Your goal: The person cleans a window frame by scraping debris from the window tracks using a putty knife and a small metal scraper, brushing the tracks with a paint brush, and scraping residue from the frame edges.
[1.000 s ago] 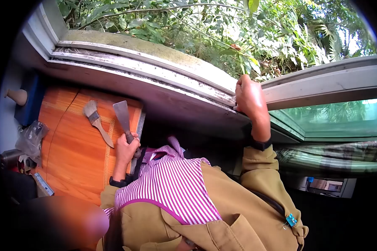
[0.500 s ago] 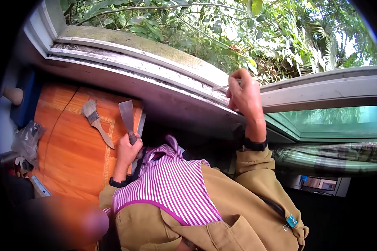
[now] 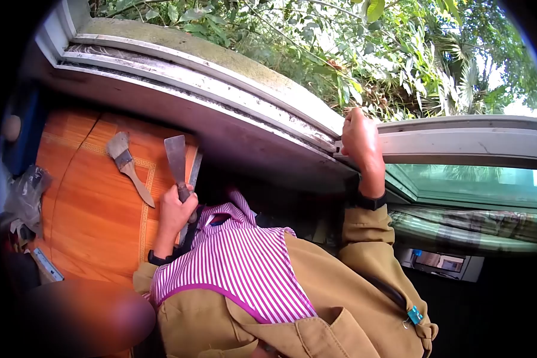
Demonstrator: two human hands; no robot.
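My left hand (image 3: 176, 210) is closed around the dark handle of a putty knife (image 3: 175, 156), whose broad metal blade points up over the orange table. To its left a flat paintbrush (image 3: 129, 166) with a wooden handle lies on the tabletop. My right hand (image 3: 361, 138) is closed at the window track (image 3: 268, 113), near where the track meets the sliding window's frame (image 3: 459, 138). Whatever its fingers hold is hidden behind the hand. Dark dirt speckles the pale track.
The orange wooden table (image 3: 89, 221) stands at left, with a crumpled plastic bag (image 3: 28, 194) and a ruler-like strip (image 3: 48, 264) along its edge. Outside the window grow leafy plants (image 3: 316, 53). A bundled curtain (image 3: 465, 225) hangs below the green glass (image 3: 477, 182).
My right hand has moved right along the track, and the thin pale tool tip seen at its fingers is now out of sight. My left hand keeps its grip on the putty knife.
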